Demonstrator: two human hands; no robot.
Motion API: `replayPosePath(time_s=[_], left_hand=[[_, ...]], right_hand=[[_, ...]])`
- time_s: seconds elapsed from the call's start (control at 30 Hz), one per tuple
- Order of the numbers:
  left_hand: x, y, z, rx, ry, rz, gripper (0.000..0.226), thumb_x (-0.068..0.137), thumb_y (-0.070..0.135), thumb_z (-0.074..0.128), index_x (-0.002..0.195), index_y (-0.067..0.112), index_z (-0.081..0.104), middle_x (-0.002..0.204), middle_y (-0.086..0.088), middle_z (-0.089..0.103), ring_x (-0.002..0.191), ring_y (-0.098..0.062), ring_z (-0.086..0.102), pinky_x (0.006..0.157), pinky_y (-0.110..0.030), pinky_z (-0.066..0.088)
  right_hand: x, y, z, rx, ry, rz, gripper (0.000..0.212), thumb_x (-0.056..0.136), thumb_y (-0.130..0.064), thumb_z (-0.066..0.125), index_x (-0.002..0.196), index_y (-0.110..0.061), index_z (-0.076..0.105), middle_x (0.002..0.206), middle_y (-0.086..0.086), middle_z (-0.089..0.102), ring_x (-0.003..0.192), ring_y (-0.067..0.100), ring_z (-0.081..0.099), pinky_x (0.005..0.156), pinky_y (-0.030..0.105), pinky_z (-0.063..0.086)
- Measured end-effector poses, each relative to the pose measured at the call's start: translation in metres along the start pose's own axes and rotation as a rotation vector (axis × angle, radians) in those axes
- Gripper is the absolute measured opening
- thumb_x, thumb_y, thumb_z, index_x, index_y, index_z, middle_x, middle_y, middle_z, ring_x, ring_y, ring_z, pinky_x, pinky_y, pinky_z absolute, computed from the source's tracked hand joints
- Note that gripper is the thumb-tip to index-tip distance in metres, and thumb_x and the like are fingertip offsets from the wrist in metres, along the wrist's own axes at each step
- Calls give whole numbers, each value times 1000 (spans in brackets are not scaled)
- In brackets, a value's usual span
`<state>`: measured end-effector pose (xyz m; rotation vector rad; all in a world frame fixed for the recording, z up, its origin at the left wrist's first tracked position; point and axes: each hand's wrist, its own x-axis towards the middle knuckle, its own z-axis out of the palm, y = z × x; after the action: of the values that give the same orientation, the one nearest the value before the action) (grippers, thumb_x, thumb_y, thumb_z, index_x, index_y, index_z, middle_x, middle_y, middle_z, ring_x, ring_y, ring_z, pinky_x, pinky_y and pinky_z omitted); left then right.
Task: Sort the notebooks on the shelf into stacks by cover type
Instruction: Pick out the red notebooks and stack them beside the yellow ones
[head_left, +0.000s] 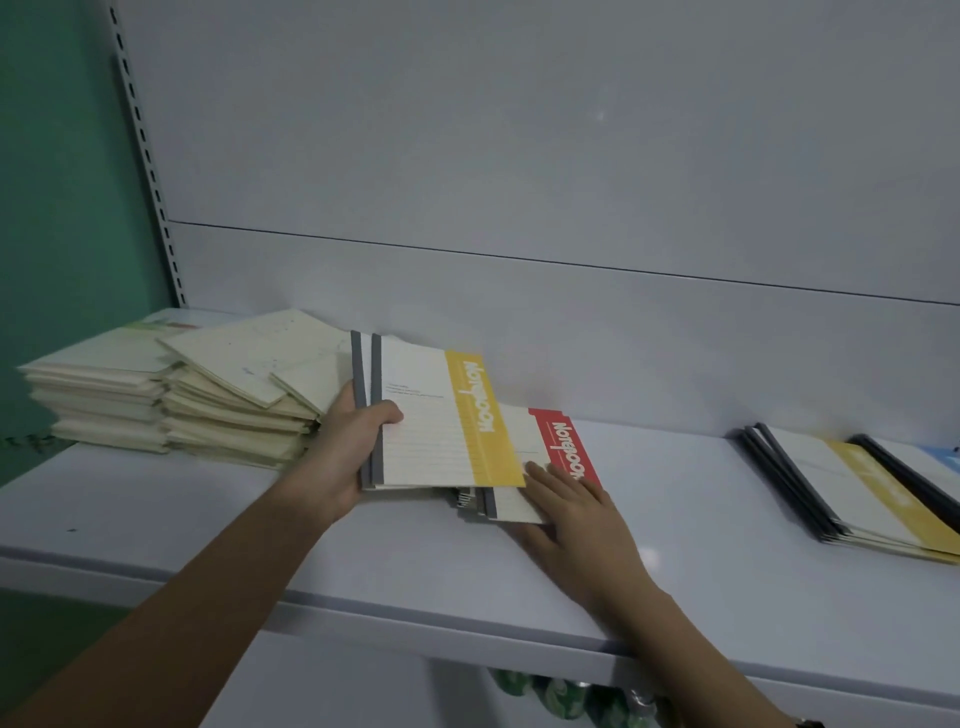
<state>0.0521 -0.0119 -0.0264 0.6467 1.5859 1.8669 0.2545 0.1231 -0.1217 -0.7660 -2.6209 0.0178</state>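
My left hand grips two grey-spined notebooks with a yellow band by their spines, lifted slightly over the shelf's middle. Under them lies a red-banded notebook on a small pile. My right hand rests flat on that red notebook's near corner, fingers straight. At the left stand two stacks of cream-covered notebooks, the top ones askew. At the far right lies a fanned stack of dark-spined, yellow-banded notebooks.
The white shelf board runs across the view, with a white back panel behind it. A slotted upright and a green wall stand at the left. Green items show below the shelf edge.
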Motion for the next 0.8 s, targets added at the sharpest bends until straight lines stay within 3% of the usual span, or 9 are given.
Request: replayPosePath(time_s=[0.13, 0.2, 0.3, 0.37, 0.43, 0.5, 0.6, 0.7, 0.8], left_hand=[[-7, -2, -8, -22, 30, 2, 35, 94, -3, 49, 121, 19, 55, 105, -3, 70, 92, -21, 68, 69, -34, 54], [-10, -4, -12, -16, 25, -5, 36, 94, -3, 49, 121, 20, 55, 107, -3, 70, 93, -21, 68, 70, -35, 54], [-12, -4, -16, -16, -2, -3, 35, 94, -3, 48, 119, 20, 56, 107, -2, 71, 96, -21, 68, 72, -35, 54], [-13, -1, -18, -19, -14, -2, 33, 94, -3, 48, 112, 22, 58, 104, -2, 71, 94, -21, 68, 69, -33, 54], [-13, 2, -20, -22, -24, 0, 31, 93, -3, 49, 105, 24, 58, 102, -2, 70, 90, -20, 67, 68, -33, 53], [-14, 6, -24, -21, -34, 1, 31, 93, -3, 49, 107, 23, 58, 103, -3, 70, 89, -21, 67, 68, -34, 53], [-19, 8, -31, -26, -76, -12, 34, 93, -1, 50, 118, 22, 56, 105, -2, 69, 93, -21, 66, 70, -34, 54], [-27, 1, -27, -57, -115, -36, 35, 94, 0, 50, 121, 23, 54, 110, -3, 68, 98, -22, 65, 73, -35, 54], [-42, -15, -17, -68, -186, -66, 33, 97, 2, 48, 123, 23, 52, 113, -3, 67, 98, -21, 64, 74, -36, 53]], right_hand=[[-1, 2, 2, 13, 71, 22, 60, 94, -66, 29, 142, -35, 46, 147, -10, 46, 137, 14, 41, 110, 36, 32], [-4, 0, -3, 3, 109, 13, 50, 90, -59, 51, 132, -33, 58, 136, -8, 58, 127, 14, 53, 99, 37, 42], [-8, -7, -11, 17, 225, -20, 31, 75, -39, 75, 103, -28, 72, 105, -7, 73, 93, 18, 70, 70, 35, 50], [-10, -13, -19, 16, 198, -1, 32, 76, -44, 74, 104, -29, 73, 105, -9, 73, 90, 14, 69, 70, 34, 50], [-9, -11, -25, 63, 74, 75, 41, 87, -48, 65, 125, -34, 64, 128, -10, 63, 111, 14, 62, 87, 34, 48], [-11, -8, -30, 217, -17, 205, 38, 97, -37, 53, 135, -38, 54, 139, -7, 55, 123, 21, 54, 95, 34, 44], [-16, -14, -45, 375, 206, 340, 30, 102, -30, 44, 126, -39, 60, 115, -3, 69, 103, 23, 64, 81, 35, 50], [-21, -38, -67, 435, 415, 431, 29, 104, -25, 39, 120, -26, 63, 85, -10, 65, 80, 13, 62, 64, 18, 42], [-40, -75, -81, 388, 432, 382, 35, 104, -24, 41, 133, -37, 55, 99, -13, 67, 83, 4, 61, 68, 18, 45]])
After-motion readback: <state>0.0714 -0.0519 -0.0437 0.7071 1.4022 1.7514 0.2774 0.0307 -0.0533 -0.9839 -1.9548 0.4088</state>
